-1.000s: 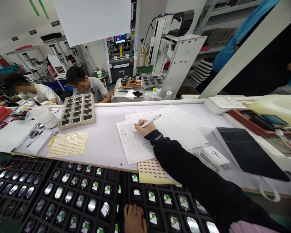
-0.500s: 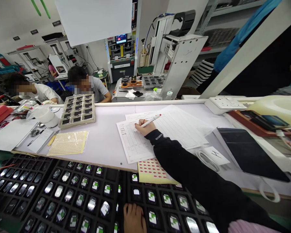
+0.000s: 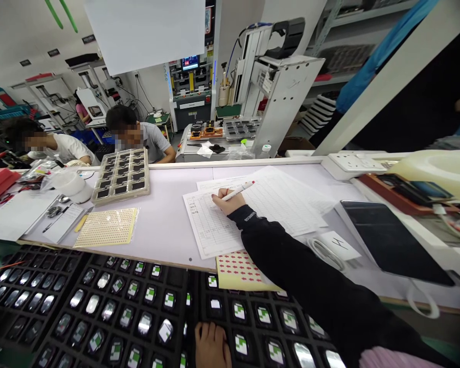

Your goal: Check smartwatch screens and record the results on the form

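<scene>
My right hand (image 3: 229,202), in a black sleeve, is closed round a white pen (image 3: 240,190) with a red end. It rests on a printed form with a table grid (image 3: 210,235), which lies on more printed sheets (image 3: 287,194). My left hand (image 3: 212,346) lies flat at the edge of a black tray (image 3: 224,327), fingers extended and holding nothing visible. Small rounded devices with green-and-white screens (image 3: 240,344) sit in the tray's pockets beside it. Under the form's lower edge pokes out a yellow sheet of red arrow stickers (image 3: 239,271).
A black-screened tablet (image 3: 394,240) and a white coiled cable (image 3: 325,254) lie to the right. On the left are a clear compartment tray (image 3: 121,176), a sticker sheet (image 3: 107,227) and a white bottle (image 3: 72,186). Two people sit beyond the bench, with machines behind.
The whole view has shifted very slightly. Both hands stay in place, the pen still on the form.
</scene>
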### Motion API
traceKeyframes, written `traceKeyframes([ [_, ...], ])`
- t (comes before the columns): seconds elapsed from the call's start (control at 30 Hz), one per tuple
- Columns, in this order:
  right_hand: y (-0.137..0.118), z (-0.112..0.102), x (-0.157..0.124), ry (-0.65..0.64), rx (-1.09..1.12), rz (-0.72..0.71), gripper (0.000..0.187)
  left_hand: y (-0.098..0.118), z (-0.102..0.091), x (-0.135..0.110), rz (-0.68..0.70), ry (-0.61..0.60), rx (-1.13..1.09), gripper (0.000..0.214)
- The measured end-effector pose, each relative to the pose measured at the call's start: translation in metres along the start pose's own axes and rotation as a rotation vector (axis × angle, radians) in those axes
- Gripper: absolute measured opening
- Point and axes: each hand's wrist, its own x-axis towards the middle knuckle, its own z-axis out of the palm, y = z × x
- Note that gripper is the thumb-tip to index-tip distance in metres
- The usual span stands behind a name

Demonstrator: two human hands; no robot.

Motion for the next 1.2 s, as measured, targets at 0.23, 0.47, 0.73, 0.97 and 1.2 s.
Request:
traceKeyframes([
  [0.23,-0.005,-0.005,-0.002,0.223,-0.138,0.016,0.029,0.000,0.001,0.000,-0.013,-0.007,-0.014,0.021],
  [0.47,-0.007,-0.005,-0.004,0.185,-0.117,-0.002,0.029,0.001,0.004,-0.002,-0.041,0.011,0.001,0.018],
  [0.73,-0.008,-0.005,-0.005,0.167,-0.118,-0.005,0.029,-0.004,0.017,-0.005,-0.024,0.072,-0.171,0.018],
  [0.97,-0.007,-0.004,-0.005,0.148,-0.117,-0.012,0.030,-0.004,0.019,-0.006,-0.045,0.102,-0.299,0.019],
  [1.2,-0.008,-0.003,-0.006,0.155,-0.114,-0.025,0.028,-0.004,0.018,-0.005,-0.034,0.111,-0.291,0.020],
])
